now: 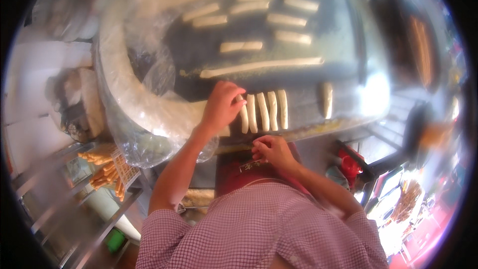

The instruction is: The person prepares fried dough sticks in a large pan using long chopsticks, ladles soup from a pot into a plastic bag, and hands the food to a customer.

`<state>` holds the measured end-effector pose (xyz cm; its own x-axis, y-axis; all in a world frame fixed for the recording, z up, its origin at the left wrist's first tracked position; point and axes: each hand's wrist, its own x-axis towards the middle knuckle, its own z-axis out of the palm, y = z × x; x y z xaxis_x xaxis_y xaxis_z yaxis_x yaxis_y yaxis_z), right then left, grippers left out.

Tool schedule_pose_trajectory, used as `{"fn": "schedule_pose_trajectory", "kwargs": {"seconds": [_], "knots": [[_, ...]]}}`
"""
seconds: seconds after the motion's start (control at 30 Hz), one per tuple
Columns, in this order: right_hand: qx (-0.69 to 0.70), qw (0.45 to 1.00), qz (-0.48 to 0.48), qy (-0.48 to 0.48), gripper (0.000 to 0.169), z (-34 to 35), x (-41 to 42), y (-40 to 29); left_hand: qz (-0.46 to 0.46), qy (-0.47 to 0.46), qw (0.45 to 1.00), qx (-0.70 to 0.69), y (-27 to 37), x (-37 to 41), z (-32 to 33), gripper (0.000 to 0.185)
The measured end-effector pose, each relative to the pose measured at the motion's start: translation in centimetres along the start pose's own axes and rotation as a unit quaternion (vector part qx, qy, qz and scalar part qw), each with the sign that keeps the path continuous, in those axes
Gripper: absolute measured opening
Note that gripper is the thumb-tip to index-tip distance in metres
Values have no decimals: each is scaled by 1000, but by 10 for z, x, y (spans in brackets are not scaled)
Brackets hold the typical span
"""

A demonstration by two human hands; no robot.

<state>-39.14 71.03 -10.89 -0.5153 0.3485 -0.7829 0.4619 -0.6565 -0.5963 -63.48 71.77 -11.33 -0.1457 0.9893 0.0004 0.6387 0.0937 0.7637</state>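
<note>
My left hand [222, 106] is at the row of short dough strips on the dark worktop, its thumb and forefinger on the upper end of the leftmost strip [244, 120]. Several more dough strips [263, 112] lie side by side just right of it. My right hand [274, 153] is below the row, over the table's front edge, with curled fingers and nothing visible in them. A thick roll of dough [149, 104] under clear plastic film [143, 153] curves around the left side, its end beside my left wrist. One long thin dough strip [261, 68] lies beyond the row.
More dough pieces [241, 46] are scattered across the far worktop [209, 56]. A single strip [328, 101] lies at the right. Fried dough sticks [104, 172] stand by a wire rack [125, 164] at lower left. At right are a dark, blurred vessel [401, 41] and a red container [350, 166].
</note>
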Motion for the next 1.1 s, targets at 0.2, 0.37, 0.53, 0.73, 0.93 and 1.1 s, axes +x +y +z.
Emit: {"fn": "schedule_pose_trajectory", "kwargs": {"seconds": [0.2, 0.37, 0.53, 0.73, 0.93, 1.1], "knots": [[93, 992, 11, 83, 30, 13, 13, 10, 38, -12, 999, 22, -4, -10, 1, 46], [138, 983, 1, 122, 28, 23, 13, 9, 39, -32, 999, 3, -6, -13, -2, 50], [157, 976, -3, 154, 26, 30, 15, 11, 38, -50, 998, -6, -3, -10, -2, 43], [197, 959, -4, 206, 27, 45, 18, 9, 13, -17, 1000, -10, -7, 4, 15, 17], [188, 945, 1, 268, 28, 62, 24, -7, 48, -28, 998, 8, -2, 14, 15, 8], [95, 951, -132, 263, 24, 46, -7, -20, 25, -72, 997, -12, 33, 0, -4, 10]]}}
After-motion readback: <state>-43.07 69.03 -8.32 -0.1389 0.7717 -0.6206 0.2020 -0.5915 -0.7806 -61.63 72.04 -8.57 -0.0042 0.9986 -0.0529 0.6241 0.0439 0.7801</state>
